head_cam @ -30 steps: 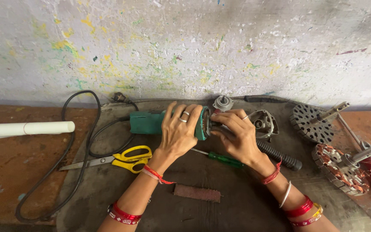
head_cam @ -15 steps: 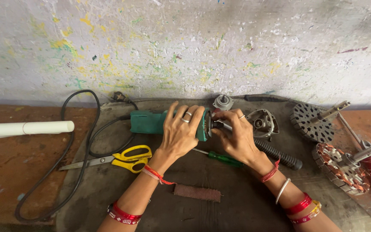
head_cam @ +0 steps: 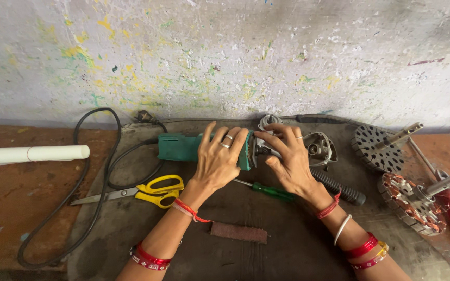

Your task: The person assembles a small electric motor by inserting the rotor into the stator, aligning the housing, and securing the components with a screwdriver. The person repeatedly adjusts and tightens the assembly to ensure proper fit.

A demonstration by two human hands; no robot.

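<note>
— What's the biggest thing you see from there?

— The worktop [head_cam: 22,208], reddish brown, with a dark mat [head_cam: 287,250] spread over its middle. A black cable [head_cam: 87,177] loops across the left side, next to a white pipe [head_cam: 32,153].

— And the work itself?

— I see a green power tool [head_cam: 180,147] lying on its side on the mat, near the wall. My left hand [head_cam: 219,161] is wrapped over its body, fingers curled down around it. My right hand [head_cam: 287,158] is closed on the metal end [head_cam: 261,148] of the tool, just beside the left.

— Anything around it?

— Two round motor parts with shafts [head_cam: 391,151] on the right, a grey metal housing [head_cam: 321,148] just behind my right hand, a black ribbed handle [head_cam: 337,186], yellow scissors [head_cam: 147,190], a green screwdriver [head_cam: 269,191] and a small brown strip [head_cam: 238,232] near my wrists.
</note>
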